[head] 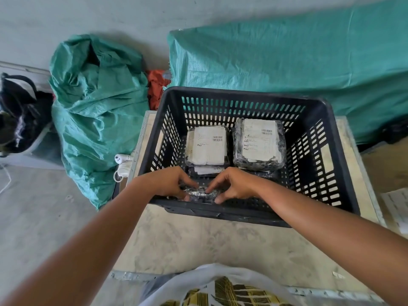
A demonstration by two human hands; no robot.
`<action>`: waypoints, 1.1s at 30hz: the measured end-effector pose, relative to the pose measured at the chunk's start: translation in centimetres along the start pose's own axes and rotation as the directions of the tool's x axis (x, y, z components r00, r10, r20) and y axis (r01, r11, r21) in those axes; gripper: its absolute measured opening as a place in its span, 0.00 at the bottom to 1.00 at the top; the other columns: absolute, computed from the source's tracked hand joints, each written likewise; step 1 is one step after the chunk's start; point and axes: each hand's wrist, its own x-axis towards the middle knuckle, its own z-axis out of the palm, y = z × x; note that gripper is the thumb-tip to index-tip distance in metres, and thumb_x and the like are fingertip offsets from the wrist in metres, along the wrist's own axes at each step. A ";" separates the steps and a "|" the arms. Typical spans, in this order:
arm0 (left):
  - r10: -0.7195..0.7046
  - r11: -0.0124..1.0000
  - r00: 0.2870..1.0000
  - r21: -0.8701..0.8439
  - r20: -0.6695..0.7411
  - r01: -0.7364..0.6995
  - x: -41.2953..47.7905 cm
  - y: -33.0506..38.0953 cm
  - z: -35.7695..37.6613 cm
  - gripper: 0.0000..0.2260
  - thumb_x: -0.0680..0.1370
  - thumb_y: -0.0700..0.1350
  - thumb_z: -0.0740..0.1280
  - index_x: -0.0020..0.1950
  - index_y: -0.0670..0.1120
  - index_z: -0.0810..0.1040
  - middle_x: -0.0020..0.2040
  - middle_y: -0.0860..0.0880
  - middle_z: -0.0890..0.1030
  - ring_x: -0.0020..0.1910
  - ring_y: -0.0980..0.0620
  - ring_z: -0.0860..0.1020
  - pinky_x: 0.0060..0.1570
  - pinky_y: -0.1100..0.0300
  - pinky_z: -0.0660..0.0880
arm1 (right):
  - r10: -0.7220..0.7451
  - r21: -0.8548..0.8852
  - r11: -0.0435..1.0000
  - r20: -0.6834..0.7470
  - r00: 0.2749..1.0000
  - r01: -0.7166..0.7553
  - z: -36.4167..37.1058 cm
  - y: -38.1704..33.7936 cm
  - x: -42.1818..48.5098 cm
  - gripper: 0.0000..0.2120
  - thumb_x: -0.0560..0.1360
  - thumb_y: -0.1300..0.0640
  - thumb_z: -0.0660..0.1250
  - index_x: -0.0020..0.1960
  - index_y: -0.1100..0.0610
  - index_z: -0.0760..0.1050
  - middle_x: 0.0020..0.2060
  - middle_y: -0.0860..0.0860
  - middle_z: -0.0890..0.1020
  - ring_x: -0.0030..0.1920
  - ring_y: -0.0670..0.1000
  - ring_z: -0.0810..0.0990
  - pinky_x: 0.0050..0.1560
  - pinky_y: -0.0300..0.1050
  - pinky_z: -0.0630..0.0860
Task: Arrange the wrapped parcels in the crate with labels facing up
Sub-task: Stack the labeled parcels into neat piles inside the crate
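Note:
A black slotted plastic crate (331, 151) stands on a low wooden platform (198, 244). Inside it, two plastic-wrapped parcels lie with white labels up: one at the back left (207, 145) and one at the back right (259, 143). More parcels lie under them, partly hidden. At the crate's near wall, my left hand (170, 183) and my right hand (231, 185) both grip a small dark wrapped parcel (199, 193) from either side. Its label is not visible.
A crumpled green woven sack (97, 111) lies left of the crate and a large green sack (287, 69) behind it. A white device with a cord (122, 161) sits by the platform's left edge. Papers (397, 206) lie at the right. A dark bag (19, 113) rests far left.

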 end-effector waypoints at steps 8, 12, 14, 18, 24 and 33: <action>-0.052 0.993 0.987 0.095 -0.153 0.067 2.1 1.2 -0.9 0.41 0.67 0.37 0.81 0.76 0.54 0.71 0.69 0.49 0.79 0.63 0.49 0.78 0.67 0.53 0.72 | -0.042 -0.001 0.999 -0.126 0.991 0.042 -0.6 1.1 0.5 0.19 0.73 0.55 0.79 0.56 0.33 0.83 0.61 0.35 0.80 0.64 0.40 0.75 0.66 0.42 0.69; -0.006 0.987 0.988 0.155 -0.153 0.030 2.4 0.9 -0.8 0.38 0.72 0.37 0.78 0.79 0.55 0.67 0.72 0.48 0.76 0.67 0.49 0.76 0.70 0.51 0.71 | -0.059 -0.069 0.996 -0.150 0.987 0.049 -0.5 0.9 1.0 0.20 0.75 0.57 0.77 0.55 0.32 0.83 0.65 0.40 0.80 0.67 0.44 0.75 0.71 0.50 0.68; 0.037 0.986 0.991 0.164 -0.130 -0.015 2.1 0.8 -1.4 0.38 0.75 0.39 0.76 0.80 0.56 0.64 0.73 0.49 0.76 0.68 0.50 0.76 0.70 0.52 0.70 | -0.086 -0.085 0.994 -0.174 0.981 0.073 -0.9 0.7 0.6 0.20 0.77 0.57 0.75 0.57 0.30 0.82 0.63 0.34 0.79 0.64 0.37 0.75 0.68 0.44 0.69; 0.220 0.975 0.957 0.002 -0.189 -0.223 0.1 2.0 -3.8 0.33 0.77 0.37 0.73 0.78 0.58 0.68 0.71 0.58 0.75 0.69 0.60 0.73 0.71 0.58 0.68 | -0.171 0.059 0.977 -0.347 0.922 0.203 -2.8 0.0 -1.1 0.20 0.80 0.59 0.71 0.58 0.32 0.82 0.59 0.27 0.78 0.64 0.30 0.73 0.62 0.28 0.67; 0.375 0.918 0.897 -0.041 -0.235 -0.394 -4.0 6.1 -9.8 0.29 0.77 0.38 0.74 0.69 0.67 0.75 0.66 0.67 0.78 0.66 0.65 0.76 0.66 0.72 0.67 | -0.237 0.110 0.933 -0.531 0.813 0.343 -4.7 -2.9 -3.8 0.17 0.79 0.57 0.72 0.56 0.33 0.84 0.76 0.40 0.69 0.75 0.32 0.62 0.67 0.41 0.71; 0.448 0.854 0.861 -0.168 -0.242 -0.492 -7.6 9.0 -14.6 0.22 0.77 0.40 0.73 0.68 0.57 0.80 0.66 0.54 0.82 0.65 0.51 0.80 0.65 0.57 0.75 | -0.329 0.152 0.863 -0.555 0.764 0.481 -7.1 -6.8 -7.0 0.27 0.75 0.63 0.76 0.62 0.34 0.82 0.67 0.36 0.78 0.68 0.42 0.77 0.64 0.49 0.79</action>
